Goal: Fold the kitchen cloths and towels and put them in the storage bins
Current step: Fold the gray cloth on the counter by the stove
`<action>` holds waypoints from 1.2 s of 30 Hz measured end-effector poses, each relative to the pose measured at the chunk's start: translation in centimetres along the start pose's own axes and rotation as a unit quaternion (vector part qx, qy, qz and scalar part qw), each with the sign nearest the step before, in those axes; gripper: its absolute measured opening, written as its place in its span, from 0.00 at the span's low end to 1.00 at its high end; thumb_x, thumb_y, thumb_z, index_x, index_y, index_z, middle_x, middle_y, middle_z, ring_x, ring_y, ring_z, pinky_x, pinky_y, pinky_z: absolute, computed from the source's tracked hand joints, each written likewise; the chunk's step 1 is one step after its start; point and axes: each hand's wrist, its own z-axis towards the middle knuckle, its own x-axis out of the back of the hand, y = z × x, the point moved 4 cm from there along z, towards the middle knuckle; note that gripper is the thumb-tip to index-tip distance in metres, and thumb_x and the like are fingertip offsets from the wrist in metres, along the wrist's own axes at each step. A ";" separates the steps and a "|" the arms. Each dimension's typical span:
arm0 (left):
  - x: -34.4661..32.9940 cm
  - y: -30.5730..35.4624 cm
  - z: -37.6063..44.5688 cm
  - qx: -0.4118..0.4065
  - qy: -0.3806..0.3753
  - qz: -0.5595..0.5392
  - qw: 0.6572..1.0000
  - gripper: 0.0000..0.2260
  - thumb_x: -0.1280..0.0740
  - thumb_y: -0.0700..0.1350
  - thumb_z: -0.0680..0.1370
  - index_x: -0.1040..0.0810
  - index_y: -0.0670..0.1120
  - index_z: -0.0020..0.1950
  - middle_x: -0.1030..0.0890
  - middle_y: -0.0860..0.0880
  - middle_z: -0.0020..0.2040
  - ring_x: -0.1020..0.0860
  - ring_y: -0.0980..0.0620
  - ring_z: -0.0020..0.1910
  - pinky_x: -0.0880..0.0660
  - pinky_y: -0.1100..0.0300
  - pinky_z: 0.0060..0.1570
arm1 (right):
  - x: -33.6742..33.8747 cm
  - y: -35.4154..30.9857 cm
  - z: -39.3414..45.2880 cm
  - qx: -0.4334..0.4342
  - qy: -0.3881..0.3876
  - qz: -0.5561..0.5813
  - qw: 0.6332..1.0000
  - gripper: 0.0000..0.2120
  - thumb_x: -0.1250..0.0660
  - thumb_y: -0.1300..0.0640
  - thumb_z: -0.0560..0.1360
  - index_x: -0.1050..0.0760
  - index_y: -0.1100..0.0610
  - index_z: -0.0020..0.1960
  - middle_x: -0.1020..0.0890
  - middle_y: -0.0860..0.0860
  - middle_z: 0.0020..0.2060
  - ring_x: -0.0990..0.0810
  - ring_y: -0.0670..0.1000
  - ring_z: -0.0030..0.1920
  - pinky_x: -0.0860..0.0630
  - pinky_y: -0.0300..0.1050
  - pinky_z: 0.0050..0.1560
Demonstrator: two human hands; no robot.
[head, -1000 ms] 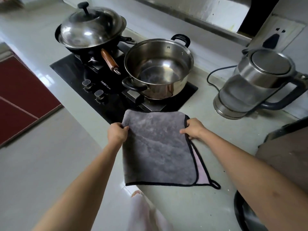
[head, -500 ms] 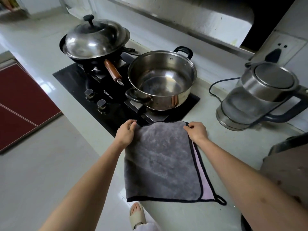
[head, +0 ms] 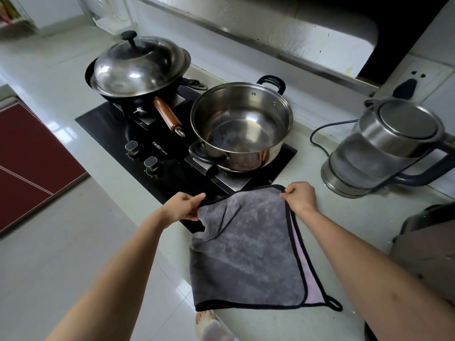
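Observation:
A grey kitchen cloth point(head: 248, 262) with black trim and a pale pink underside lies folded in half on the pale counter point(head: 357, 232), its near edge hanging over the counter's front. My left hand point(head: 183, 206) pinches its far left corner, which is lifted and wrinkled. At the far right corner my right hand point(head: 299, 196) pinches the black-trimmed edge. A small hanging loop sticks out at the near right corner. No storage bin is in view.
Just beyond the cloth is a black gas hob point(head: 157, 148) with an open steel pot point(head: 241, 126) and a lidded wok point(head: 138, 70). An electric kettle point(head: 384, 148) stands at the right with its cord. A dark appliance point(head: 428, 247) fills the right edge.
Both hands have lifted the cloth's far corners off the counter. The far left corner has puckered and pulled inward.

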 end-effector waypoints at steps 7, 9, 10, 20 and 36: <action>2.7 0.5 -0.8 -0.059 0.132 -0.032 0.989 0.07 0.24 0.40 0.69 0.17 0.37 0.36 0.17 0.45 0.32 0.18 0.53 0.33 0.21 0.65 0.37 | 0.0 0.7 0.3 -0.038 -0.012 0.032 0.999 0.04 0.32 0.64 0.73 0.22 0.63 0.39 0.22 0.53 0.36 0.25 0.52 0.40 0.34 0.36 0.42; 3.3 1.0 -0.8 -0.082 0.245 0.036 0.965 0.08 0.23 0.43 0.68 0.18 0.41 0.33 0.17 0.47 0.31 0.20 0.55 0.30 0.23 0.63 0.34 | -0.4 0.5 0.4 -0.035 -0.014 0.033 0.999 0.05 0.33 0.64 0.73 0.25 0.61 0.38 0.23 0.52 0.35 0.25 0.53 0.41 0.33 0.37 0.42; 3.2 1.3 -0.9 -0.088 0.295 0.061 0.949 0.08 0.23 0.45 0.68 0.18 0.42 0.33 0.18 0.48 0.31 0.21 0.55 0.31 0.24 0.61 0.35 | -0.6 0.5 0.4 -0.037 -0.010 0.035 0.999 0.05 0.33 0.64 0.73 0.25 0.60 0.38 0.22 0.53 0.35 0.24 0.54 0.41 0.33 0.38 0.42; -0.9 -3.9 -2.0 -0.073 0.298 0.078 0.949 0.27 0.29 0.47 0.74 0.34 0.41 0.69 0.23 0.45 0.58 0.22 0.46 0.55 0.25 0.55 0.54 | -1.7 1.4 -1.7 -0.007 -0.042 0.028 0.999 0.15 0.29 0.55 0.72 0.30 0.59 0.52 0.22 0.58 0.48 0.23 0.58 0.50 0.32 0.44 0.44; -7.6 -11.7 -13.5 -0.209 0.109 0.284 0.929 0.45 0.24 0.64 0.62 0.39 0.51 0.73 0.41 0.54 0.70 0.34 0.52 0.67 0.27 0.56 0.63 | -1.3 5.4 -12.2 -0.077 -0.101 -0.133 0.983 0.13 0.37 0.51 0.78 0.26 0.61 0.52 0.20 0.59 0.54 0.22 0.61 0.49 0.29 0.45 0.42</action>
